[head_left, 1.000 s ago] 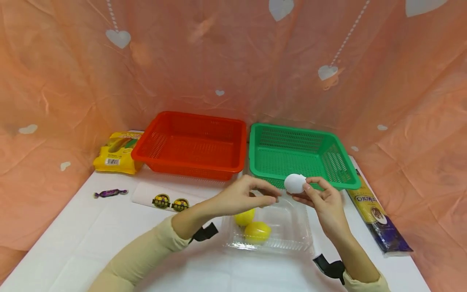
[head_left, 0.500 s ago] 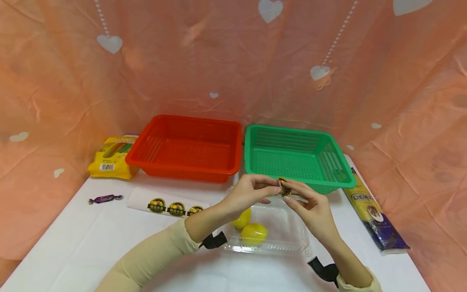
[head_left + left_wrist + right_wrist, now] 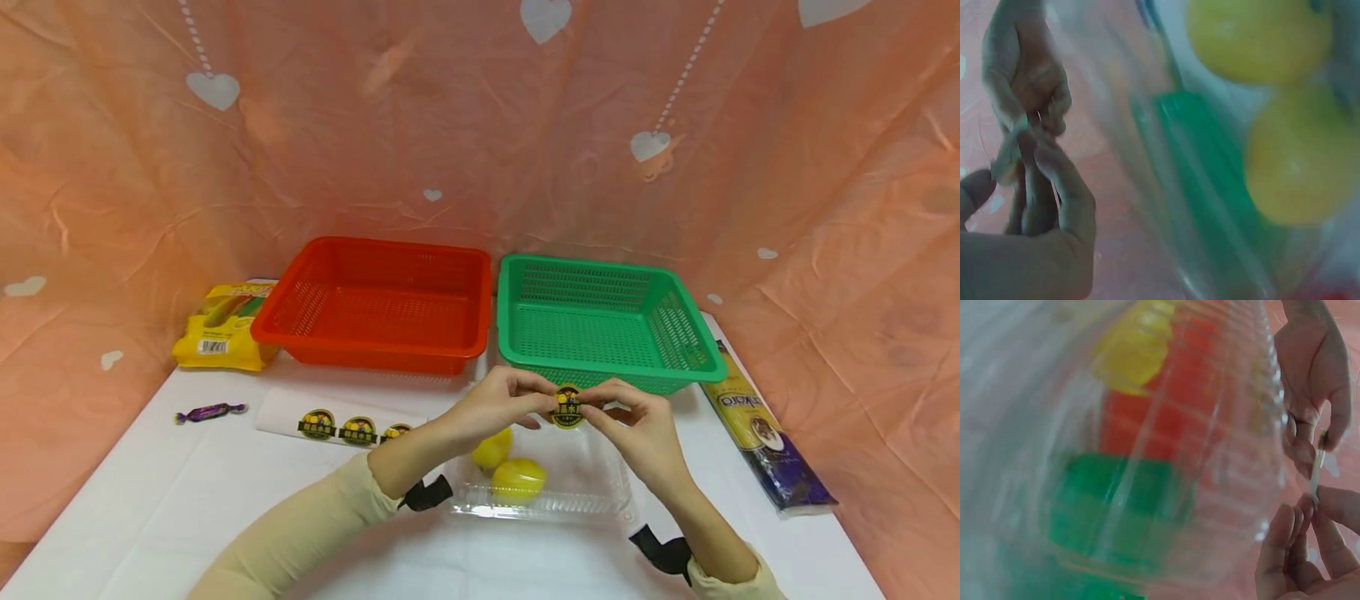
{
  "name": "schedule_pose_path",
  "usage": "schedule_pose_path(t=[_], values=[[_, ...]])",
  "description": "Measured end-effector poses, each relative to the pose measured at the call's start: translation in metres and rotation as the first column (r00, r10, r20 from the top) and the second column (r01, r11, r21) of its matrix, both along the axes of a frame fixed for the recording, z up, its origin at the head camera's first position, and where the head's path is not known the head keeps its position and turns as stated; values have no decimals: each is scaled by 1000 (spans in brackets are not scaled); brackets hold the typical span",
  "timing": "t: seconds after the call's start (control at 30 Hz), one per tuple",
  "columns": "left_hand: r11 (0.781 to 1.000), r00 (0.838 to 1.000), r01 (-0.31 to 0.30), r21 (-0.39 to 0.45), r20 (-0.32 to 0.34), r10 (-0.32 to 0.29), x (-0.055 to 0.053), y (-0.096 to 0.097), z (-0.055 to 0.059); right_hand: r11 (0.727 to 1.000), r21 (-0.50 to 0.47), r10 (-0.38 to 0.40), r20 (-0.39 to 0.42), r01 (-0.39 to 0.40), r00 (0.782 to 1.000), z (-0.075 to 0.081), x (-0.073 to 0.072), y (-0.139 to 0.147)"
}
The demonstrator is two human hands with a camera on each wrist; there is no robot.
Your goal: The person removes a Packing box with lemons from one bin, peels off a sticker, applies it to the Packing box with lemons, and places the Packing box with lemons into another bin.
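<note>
Above a clear plastic container [image 3: 596,475], both hands hold one round black-and-gold sticker [image 3: 567,406], its printed face toward the head camera. My left hand [image 3: 495,407] pinches the left edge, and my right hand [image 3: 637,425] pinches the right edge with thumb and fingertips. From the right wrist view the sticker [image 3: 1317,469] looks edge-on and slightly bent between the fingers. Two yellow lemons, one nearer [image 3: 519,479] and one partly behind the left hand [image 3: 492,450], lie in the left side of the container.
A white sheet of similar stickers [image 3: 281,411] lies left of the container. Behind stand a red basket [image 3: 375,358] and a green basket [image 3: 611,371]. A yellow packet [image 3: 225,333] and purple wrapped candy [image 3: 212,412] lie left; a gold-purple packet [image 3: 772,442] lies right.
My left hand has come up to the sticker, which my right hand alone held with its white back showing. The sticker has turned so its printed face shows, and both hands now pinch it.
</note>
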State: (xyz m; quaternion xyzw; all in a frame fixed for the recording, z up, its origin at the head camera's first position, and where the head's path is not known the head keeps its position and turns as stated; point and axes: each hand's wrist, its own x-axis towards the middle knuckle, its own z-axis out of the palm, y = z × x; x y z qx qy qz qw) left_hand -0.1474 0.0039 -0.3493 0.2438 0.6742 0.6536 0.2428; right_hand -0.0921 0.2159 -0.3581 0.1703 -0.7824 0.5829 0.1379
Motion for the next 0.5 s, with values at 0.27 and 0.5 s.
schedule_pose_path(t=[0.27, 0.5], values=[[976, 937, -50, -211, -347, -27, -2, -12, -9, 997, 38, 55, 257, -66, 965, -6, -5, 3], [949, 848, -121, -292, -528, -54, -2, -13, -21, 971, 212, 52, 253, -107, 966, -17, -10, 1]])
